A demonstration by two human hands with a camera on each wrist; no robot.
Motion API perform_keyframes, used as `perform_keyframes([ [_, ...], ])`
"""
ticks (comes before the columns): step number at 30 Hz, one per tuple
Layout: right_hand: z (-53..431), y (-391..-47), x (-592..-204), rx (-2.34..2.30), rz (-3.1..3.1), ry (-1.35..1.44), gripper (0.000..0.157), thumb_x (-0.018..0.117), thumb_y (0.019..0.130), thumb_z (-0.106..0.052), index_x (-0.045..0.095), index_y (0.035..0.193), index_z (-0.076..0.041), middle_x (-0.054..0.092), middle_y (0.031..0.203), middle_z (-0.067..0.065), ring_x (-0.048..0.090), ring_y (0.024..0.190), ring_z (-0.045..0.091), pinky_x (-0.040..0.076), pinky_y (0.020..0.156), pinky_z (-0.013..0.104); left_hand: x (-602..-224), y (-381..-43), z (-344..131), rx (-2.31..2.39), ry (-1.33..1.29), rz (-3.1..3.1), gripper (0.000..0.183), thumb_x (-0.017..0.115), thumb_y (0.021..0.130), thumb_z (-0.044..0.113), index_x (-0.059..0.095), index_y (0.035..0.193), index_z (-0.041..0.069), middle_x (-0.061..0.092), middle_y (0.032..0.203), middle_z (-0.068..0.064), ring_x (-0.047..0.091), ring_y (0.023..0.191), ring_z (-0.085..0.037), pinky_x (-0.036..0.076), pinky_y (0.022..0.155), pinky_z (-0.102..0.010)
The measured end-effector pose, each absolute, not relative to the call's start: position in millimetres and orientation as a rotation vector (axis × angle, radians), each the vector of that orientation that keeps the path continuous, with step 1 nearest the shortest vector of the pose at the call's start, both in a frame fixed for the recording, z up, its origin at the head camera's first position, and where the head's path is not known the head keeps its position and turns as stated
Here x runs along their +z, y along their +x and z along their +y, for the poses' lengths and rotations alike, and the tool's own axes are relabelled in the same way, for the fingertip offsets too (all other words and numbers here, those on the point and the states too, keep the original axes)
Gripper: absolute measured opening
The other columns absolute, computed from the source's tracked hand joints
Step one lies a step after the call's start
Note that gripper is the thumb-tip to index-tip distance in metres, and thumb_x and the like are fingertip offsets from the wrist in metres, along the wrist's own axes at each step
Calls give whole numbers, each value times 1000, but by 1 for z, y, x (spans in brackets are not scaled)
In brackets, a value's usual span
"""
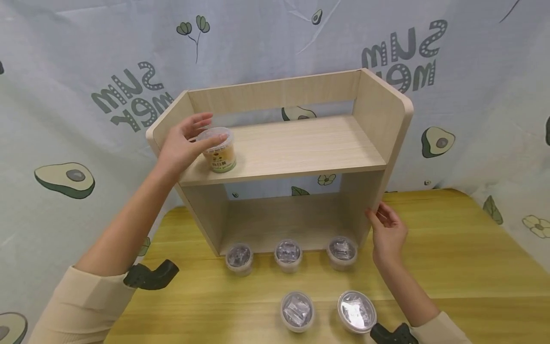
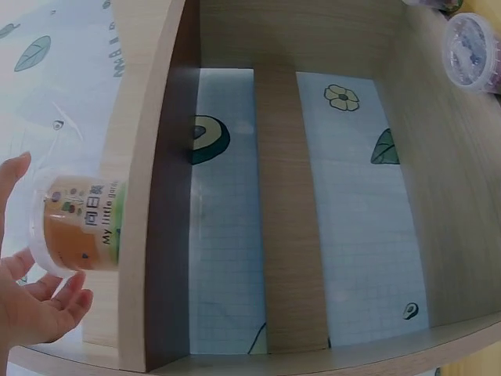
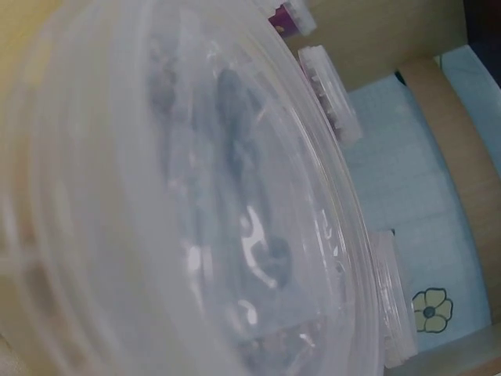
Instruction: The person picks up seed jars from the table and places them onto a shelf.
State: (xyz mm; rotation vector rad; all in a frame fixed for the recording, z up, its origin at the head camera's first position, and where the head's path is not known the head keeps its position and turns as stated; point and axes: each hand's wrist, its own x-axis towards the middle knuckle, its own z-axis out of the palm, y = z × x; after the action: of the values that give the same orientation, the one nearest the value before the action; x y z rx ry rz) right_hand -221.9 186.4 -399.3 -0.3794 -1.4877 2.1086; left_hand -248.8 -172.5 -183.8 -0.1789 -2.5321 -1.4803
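A clear-lidded plastic cup (image 1: 221, 155) with an orange and green label stands upright at the left end of the upper board of a small wooden shelf (image 1: 296, 143). My left hand (image 1: 185, 143) is at its lid, thumb in front and the other fingers behind. In the left wrist view, those fingers (image 2: 66, 301) are spread loosely beside the cup (image 2: 78, 227), uncurled. My right hand (image 1: 388, 234) grips the front edge of the shelf's right side panel, thumb on the inner side. The right wrist view does not show that hand; a blurred cup lid (image 3: 258, 204) fills much of it.
Three lidded cups stand in a row along the shelf's lower front edge, among them a middle cup (image 1: 288, 253). Nearer me are two more, a left cup (image 1: 297, 311) and a right cup (image 1: 356, 311), on the yellow wood-grain table (image 1: 206, 306). A printed curtain (image 1: 266, 43) hangs behind.
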Motion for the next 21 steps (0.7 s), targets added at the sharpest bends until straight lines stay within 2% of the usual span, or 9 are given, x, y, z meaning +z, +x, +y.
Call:
perform_keyframes([
  [9, 186, -222, -400, 2121, -1459, -372, 24, 68, 78, 5, 68, 90, -16, 65, 84, -10, 60, 78, 4, 48, 69, 9, -171, -241, -171, -1506, -189, -2405, 55, 70, 80, 37, 52, 129, 22, 51, 133, 0, 47, 120, -15, 31, 104, -40],
  [21, 185, -222, -399, 2118, -1467, -375, 23, 69, 78, 2, 68, 92, -16, 64, 86, -10, 59, 80, 4, 48, 71, 9, -172, -235, -174, -1563, -371, -2149, 41, 69, 82, 24, 60, 120, 13, 61, 121, -4, 56, 107, -15, 41, 95, -30],
])
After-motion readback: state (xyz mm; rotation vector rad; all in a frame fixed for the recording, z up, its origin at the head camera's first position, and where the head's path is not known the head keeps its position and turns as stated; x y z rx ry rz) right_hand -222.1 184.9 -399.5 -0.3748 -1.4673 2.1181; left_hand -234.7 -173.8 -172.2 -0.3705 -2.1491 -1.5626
